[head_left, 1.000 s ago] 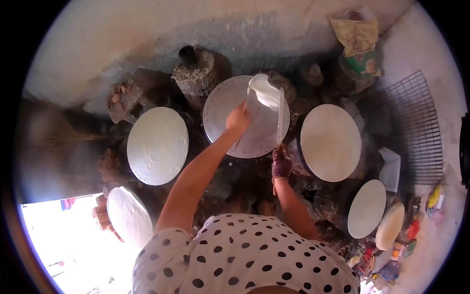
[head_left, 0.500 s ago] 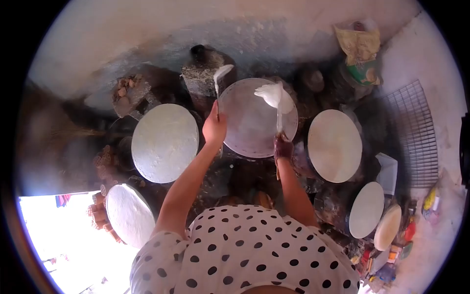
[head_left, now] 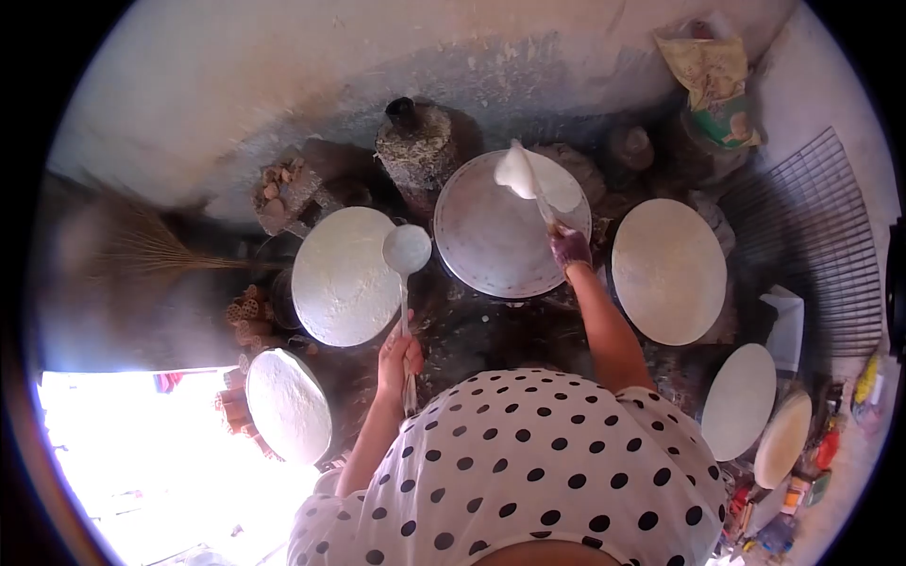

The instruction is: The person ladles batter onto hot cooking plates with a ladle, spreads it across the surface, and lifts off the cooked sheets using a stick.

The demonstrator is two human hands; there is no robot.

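Note:
My left hand [head_left: 400,357] is closed round the handle of a ladle [head_left: 407,249], held near my body. Its pale, round bowl overlaps the right edge of a white-topped disc [head_left: 340,292]. In a dark glove, my right hand [head_left: 570,246] grips a long-handled paddle [head_left: 515,172] whose head is coated white. That head is over the far part of a round griddle [head_left: 500,255], beside a patch of white batter [head_left: 561,187]. Whether the paddle head touches the griddle, I cannot tell.
Another pale round disc [head_left: 668,274] is right of the griddle. Lower discs stand at the left [head_left: 289,406] and right [head_left: 739,403]. A rough pillar [head_left: 415,146] rises behind, a twig broom [head_left: 170,247] lies left, and a wire rack [head_left: 812,255] leans against the right wall.
My left hand has drawn the ladle back from the griddle's left edge toward my body, turning its bowl into view. The paddle has tilted left in my right hand. The view has shifted slightly.

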